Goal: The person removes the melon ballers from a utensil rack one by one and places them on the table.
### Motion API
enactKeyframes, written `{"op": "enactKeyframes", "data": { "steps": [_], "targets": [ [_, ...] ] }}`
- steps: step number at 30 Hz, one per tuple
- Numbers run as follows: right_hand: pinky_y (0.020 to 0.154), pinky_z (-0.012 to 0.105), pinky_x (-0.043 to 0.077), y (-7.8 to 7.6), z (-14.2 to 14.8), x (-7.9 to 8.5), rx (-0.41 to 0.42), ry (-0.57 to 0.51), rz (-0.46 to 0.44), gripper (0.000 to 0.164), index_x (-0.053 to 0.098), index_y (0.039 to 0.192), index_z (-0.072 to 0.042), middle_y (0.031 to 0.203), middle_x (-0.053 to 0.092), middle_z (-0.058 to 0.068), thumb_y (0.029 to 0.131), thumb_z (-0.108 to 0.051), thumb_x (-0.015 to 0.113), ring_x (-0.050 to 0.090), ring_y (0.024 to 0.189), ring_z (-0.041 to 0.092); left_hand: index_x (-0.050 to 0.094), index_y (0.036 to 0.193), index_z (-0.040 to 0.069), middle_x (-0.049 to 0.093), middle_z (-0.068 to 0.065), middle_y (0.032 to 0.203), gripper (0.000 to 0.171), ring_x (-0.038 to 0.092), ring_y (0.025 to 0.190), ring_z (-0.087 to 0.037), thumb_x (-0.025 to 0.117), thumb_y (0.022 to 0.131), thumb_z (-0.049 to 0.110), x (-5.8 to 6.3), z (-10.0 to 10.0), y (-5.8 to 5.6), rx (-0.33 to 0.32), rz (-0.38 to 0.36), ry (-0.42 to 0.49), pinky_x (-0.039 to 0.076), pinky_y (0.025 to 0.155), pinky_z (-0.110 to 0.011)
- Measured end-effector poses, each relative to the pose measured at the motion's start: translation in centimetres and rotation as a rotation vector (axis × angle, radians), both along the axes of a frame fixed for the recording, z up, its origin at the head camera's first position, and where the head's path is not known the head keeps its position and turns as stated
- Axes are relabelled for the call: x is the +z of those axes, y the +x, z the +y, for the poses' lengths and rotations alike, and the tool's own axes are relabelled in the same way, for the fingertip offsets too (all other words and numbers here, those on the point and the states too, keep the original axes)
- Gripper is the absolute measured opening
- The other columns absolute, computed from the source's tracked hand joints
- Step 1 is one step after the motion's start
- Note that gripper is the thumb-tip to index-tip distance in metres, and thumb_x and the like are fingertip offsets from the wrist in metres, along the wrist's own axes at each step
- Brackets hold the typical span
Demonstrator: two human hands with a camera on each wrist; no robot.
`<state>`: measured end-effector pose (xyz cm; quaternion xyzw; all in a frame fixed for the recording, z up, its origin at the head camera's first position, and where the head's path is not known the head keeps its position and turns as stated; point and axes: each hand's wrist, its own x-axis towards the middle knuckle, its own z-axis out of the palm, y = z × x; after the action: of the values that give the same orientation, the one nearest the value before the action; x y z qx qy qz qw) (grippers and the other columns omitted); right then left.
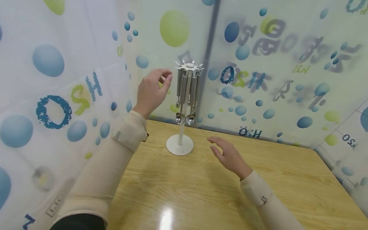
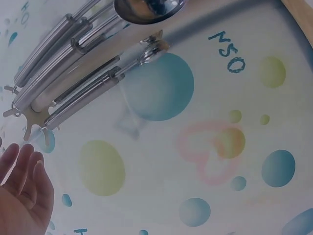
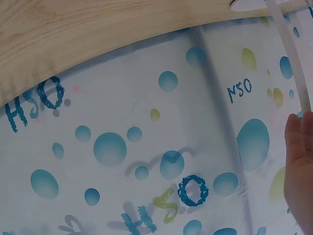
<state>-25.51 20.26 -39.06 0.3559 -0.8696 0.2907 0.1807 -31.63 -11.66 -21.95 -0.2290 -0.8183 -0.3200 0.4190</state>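
Note:
A white utensil stand (image 1: 175, 147) with a round base rises from the table, and a hooked rack (image 1: 189, 66) tops it. Several steel-handled utensils (image 1: 184, 86) hang from the hooks; a rounded, shiny bowl (image 1: 180, 118) shows at the lower end of one, possibly a ladle. My left hand (image 1: 153, 91) is raised just left of the rack, fingers loosely bent, holding nothing. In the left wrist view, its fingers (image 2: 22, 178) are apart from the hooks. Lower down, to the right of the base, my right hand (image 1: 231, 156) hovers with relaxed fingers and grips nothing.
The wooden table (image 1: 287, 185) extends forward and right, with a curtain (image 1: 287, 105) printed with bubbles and letters hanging behind it. Another stretch of printed curtain (image 1: 23, 70) closes in the left side, near my left arm.

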Motion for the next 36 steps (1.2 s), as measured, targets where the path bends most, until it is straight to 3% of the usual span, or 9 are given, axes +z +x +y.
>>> {"op": "enactKeyframes", "data": {
  "steps": [6,13,21,28,36],
  "targets": [
    [0.103,0.052,0.047,-0.3,-0.5,0.3,0.014,-0.005,0.011,0.034,0.060,0.137,-0.002,0.135,0.064,0.015,0.103,-0.012,0.060,0.060,0.126,0.032,0.068,0.125,0.008,0.070,-0.007,0.111,0.031,0.066,0.092,-0.021,0.056,0.105,0.029,1.6,0.4,-0.7,0.019,-0.063,-0.001,0.052,0.071,-0.037],
    [0.099,0.051,0.050,-0.3,-0.6,0.6,0.018,-0.011,0.011,0.034,0.060,0.136,-0.001,0.134,0.064,0.016,0.103,-0.010,0.060,0.061,0.122,0.032,0.070,0.119,0.011,0.069,-0.003,0.111,0.027,0.064,0.095,-0.020,0.057,0.105,0.030,2.8,1.5,-1.4,0.041,-0.133,-0.018,0.051,0.074,-0.035],
    [0.094,0.048,0.053,-0.5,-0.5,0.5,0.026,-0.025,-0.013,0.033,0.060,0.135,-0.001,0.133,0.064,0.017,0.103,-0.008,0.059,0.063,0.121,0.032,0.071,0.118,0.013,0.070,-0.001,0.105,0.026,0.061,0.089,-0.015,0.059,0.105,0.032,2.6,2.1,-2.3,0.045,-0.197,0.009,0.048,0.071,-0.032],
    [0.092,0.049,0.054,-0.7,-0.1,0.6,0.010,-0.040,0.016,0.032,0.062,0.133,0.000,0.134,0.064,0.016,0.102,-0.007,0.061,0.063,0.119,0.031,0.072,0.115,0.010,0.072,-0.004,0.103,0.027,0.062,0.084,-0.016,0.058,0.105,0.031,2.3,3.3,-3.3,-0.034,-0.177,0.043,0.049,0.076,-0.031],
    [0.090,0.048,0.055,-1.3,-0.7,0.8,0.027,-0.013,0.040,0.032,0.064,0.132,-0.001,0.135,0.063,0.017,0.101,-0.005,0.063,0.063,0.120,0.031,0.075,0.111,0.009,0.073,-0.006,0.100,0.026,0.061,0.085,-0.020,0.059,0.105,0.028,2.1,2.9,-3.8,0.016,-0.131,0.063,0.046,0.075,-0.034]
  ]
}}
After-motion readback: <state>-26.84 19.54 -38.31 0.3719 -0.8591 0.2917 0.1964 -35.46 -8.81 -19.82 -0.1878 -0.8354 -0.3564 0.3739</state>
